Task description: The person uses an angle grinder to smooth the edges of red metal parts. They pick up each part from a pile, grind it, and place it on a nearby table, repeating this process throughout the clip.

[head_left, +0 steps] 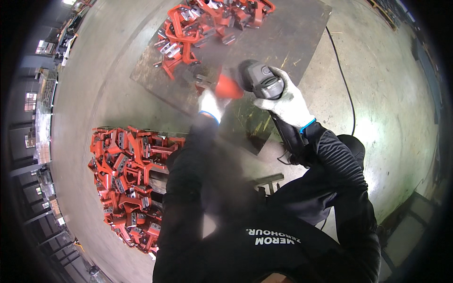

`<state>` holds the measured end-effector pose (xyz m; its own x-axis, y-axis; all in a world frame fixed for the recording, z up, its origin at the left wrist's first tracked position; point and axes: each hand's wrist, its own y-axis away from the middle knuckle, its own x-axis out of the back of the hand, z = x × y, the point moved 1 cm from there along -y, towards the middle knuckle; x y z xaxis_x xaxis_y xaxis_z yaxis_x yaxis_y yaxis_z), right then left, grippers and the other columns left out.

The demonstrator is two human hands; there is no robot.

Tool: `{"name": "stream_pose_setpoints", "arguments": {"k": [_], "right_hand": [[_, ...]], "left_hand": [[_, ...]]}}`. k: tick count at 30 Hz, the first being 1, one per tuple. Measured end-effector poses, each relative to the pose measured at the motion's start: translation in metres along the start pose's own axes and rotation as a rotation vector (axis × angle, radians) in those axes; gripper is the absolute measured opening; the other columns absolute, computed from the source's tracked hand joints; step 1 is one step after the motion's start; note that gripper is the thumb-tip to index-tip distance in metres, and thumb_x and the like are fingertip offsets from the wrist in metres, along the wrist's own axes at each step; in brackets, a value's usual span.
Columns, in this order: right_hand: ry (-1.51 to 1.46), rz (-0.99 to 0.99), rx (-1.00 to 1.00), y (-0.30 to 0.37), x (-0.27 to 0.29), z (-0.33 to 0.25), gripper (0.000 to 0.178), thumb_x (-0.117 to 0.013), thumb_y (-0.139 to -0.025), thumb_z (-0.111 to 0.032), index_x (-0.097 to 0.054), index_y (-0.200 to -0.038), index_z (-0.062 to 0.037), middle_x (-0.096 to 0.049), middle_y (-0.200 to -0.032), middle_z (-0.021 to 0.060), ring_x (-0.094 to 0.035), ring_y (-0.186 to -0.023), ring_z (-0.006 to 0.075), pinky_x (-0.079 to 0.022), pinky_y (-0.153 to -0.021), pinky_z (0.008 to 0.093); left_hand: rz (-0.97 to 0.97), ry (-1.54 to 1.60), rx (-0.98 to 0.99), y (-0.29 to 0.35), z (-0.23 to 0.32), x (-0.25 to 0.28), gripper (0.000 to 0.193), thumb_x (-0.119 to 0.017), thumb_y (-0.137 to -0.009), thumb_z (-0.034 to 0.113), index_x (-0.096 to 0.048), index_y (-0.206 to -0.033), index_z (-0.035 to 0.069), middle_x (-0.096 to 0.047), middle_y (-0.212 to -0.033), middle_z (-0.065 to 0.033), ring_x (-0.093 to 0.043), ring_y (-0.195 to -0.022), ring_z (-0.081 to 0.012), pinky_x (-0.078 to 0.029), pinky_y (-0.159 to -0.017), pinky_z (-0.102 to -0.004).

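Note:
My left hand (211, 103), in a white glove with a blue cuff, is closed on an orange-red metal bracket (229, 87) above a dark flat sheet. The bracket's grey end piece points left, and part of it is hidden by my fingers. My right hand (291, 103), gloved the same way, wraps round a grey angle grinder (265, 81). The grinder's dark disc (245, 75) is right beside the bracket's orange side; whether they touch I cannot tell. Below my right hand, the grinder's dark body runs down toward my knee.
A heap of orange brackets (186, 30) lies on the far part of the dark sheet (292, 40). A larger stack of similar brackets (125, 177) stands left of my left arm. A black cable (348, 85) runs along the concrete floor at right. A metal frame (271, 179) is near my legs.

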<state>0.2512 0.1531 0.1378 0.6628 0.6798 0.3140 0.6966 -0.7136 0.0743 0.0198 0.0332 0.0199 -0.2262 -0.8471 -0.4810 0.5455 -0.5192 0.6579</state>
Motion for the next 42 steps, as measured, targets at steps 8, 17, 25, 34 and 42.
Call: {"name": "stream_pose_setpoints", "arguments": {"k": [8, 17, 25, 34, 42], "right_hand": [[-0.059, -0.003, 0.113, -0.01, -0.015, -0.012, 0.099, -0.095, -0.068, -0.03, -0.044, -0.149, -0.002, -0.062, -0.137, 0.016, -0.06, -0.127, 0.0219, -0.047, -0.11, 0.0357], [0.011, -0.051, 0.067, -0.002, -0.011, 0.002, 0.099, -0.096, -0.068, -0.029, -0.044, -0.148, -0.0016, -0.063, -0.135, 0.0177, -0.061, -0.125, 0.0241, -0.048, -0.109, 0.0364], [0.145, -0.054, 0.02, 0.007, -0.002, 0.013, 0.096, -0.092, -0.069, -0.037, -0.046, -0.149, -0.0087, -0.067, -0.13, 0.0189, -0.066, -0.122, 0.0294, -0.051, -0.104, 0.0384], [-0.007, -0.102, 0.013, 0.01, 0.007, 0.023, 0.098, -0.096, -0.068, -0.025, -0.045, -0.149, -0.0038, -0.062, -0.137, 0.0155, -0.059, -0.128, 0.0234, -0.046, -0.11, 0.0368], [-0.138, -0.137, 0.136, 0.01, 0.008, 0.023, 0.1, -0.096, -0.068, -0.021, -0.043, -0.15, -0.002, -0.059, -0.141, 0.0144, -0.055, -0.132, 0.0231, -0.043, -0.114, 0.0368]], "left_hand": [[-0.391, -0.93, -0.42, -0.032, -0.032, 0.028, 0.034, -0.047, -0.107, 0.029, -0.061, -0.133, 0.013, -0.064, -0.131, -0.0067, -0.061, -0.121, -0.0257, -0.05, -0.106, -0.05], [-0.166, -0.038, 0.046, 0.017, -0.014, -0.01, 0.03, -0.048, -0.106, 0.025, -0.063, -0.128, 0.01, -0.067, -0.123, -0.0088, -0.063, -0.117, -0.0264, -0.052, -0.104, -0.0495], [-0.157, 0.044, 0.053, 0.008, -0.003, 0.009, 0.027, -0.05, -0.106, 0.022, -0.062, -0.124, 0.007, -0.067, -0.124, -0.0131, -0.065, -0.114, -0.0273, -0.056, -0.098, -0.0476], [-0.229, 0.018, 0.022, 0.014, 0.021, 0.01, 0.033, -0.047, -0.107, 0.02, -0.054, -0.136, 0.006, -0.061, -0.137, -0.0117, -0.06, -0.124, -0.0266, -0.054, -0.103, -0.043], [-0.402, 0.042, 0.127, 0.023, 0.024, 0.006, 0.042, -0.049, -0.105, 0.018, -0.048, -0.145, 0.008, -0.055, -0.147, -0.0087, -0.056, -0.133, -0.0233, -0.049, -0.111, -0.0387]]}}
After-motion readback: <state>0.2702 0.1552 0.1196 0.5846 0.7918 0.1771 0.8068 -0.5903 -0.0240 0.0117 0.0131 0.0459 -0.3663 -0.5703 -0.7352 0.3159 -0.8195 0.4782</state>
